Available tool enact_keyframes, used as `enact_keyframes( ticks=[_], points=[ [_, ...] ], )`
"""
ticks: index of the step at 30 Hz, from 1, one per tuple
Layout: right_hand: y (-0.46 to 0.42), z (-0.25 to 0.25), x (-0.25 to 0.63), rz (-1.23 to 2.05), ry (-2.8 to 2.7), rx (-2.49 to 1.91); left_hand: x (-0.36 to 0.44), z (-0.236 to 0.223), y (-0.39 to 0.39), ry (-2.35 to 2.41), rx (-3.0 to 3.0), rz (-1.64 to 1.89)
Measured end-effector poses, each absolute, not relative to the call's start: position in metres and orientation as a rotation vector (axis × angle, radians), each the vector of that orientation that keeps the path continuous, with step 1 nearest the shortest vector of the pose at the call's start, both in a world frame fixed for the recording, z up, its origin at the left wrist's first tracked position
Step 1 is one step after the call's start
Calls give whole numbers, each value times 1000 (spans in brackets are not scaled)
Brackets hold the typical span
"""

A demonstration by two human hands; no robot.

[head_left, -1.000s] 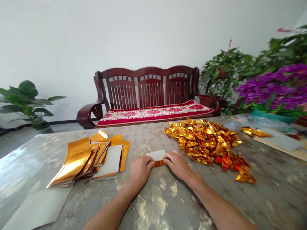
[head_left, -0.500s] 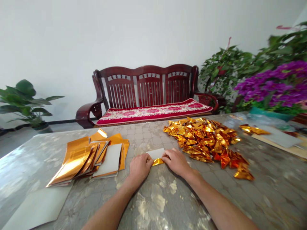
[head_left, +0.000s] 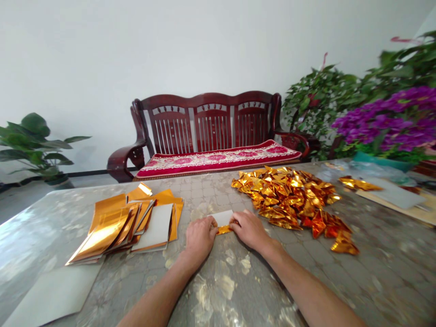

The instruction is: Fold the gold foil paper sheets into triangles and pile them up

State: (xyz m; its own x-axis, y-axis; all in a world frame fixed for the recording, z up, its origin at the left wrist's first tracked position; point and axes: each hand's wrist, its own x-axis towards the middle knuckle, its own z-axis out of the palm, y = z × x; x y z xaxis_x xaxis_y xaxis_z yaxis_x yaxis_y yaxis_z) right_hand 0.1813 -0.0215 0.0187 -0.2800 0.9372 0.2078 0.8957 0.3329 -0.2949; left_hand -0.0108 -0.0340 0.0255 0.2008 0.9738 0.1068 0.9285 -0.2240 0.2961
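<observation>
A sheet of foil paper (head_left: 221, 218) lies on the table between my hands, its white side up and its near edge folded over into a narrow gold strip. My left hand (head_left: 201, 234) pinches the left end of that fold, fingers curled. At the right end, my right hand (head_left: 249, 229) grips the same strip between thumb and fingers. To the left lies a loose stack of gold foil sheets (head_left: 112, 222), some with the pale side up. A heap of folded gold foil pieces (head_left: 289, 195) is piled to the right of my right hand.
The table (head_left: 211, 281) has a patterned grey cover. A large pale sheet (head_left: 54, 295) lies at the near left. Purple flowers (head_left: 391, 120) in a teal holder, clear plastic and flat boards (head_left: 398, 195) occupy the right side. A wooden bench (head_left: 213, 129) stands beyond the table.
The gold strip looks slightly narrower, and my left hand's fingers have shifted a little along its end. My right hand stays almost in place. The stack and heap are unchanged.
</observation>
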Motion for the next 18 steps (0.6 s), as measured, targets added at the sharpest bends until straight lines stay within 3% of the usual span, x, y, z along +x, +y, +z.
enact_keyframes(
  ticks=[6, 18],
  points=[
    [-26, 18, 180, 69, -2218, -1700, -6, 23, -42, 1696, 2562, 493],
    [-31, 15, 160, -142, -2201, -1903, 20, 22, -72, 1710, 2806, -7]
  ],
)
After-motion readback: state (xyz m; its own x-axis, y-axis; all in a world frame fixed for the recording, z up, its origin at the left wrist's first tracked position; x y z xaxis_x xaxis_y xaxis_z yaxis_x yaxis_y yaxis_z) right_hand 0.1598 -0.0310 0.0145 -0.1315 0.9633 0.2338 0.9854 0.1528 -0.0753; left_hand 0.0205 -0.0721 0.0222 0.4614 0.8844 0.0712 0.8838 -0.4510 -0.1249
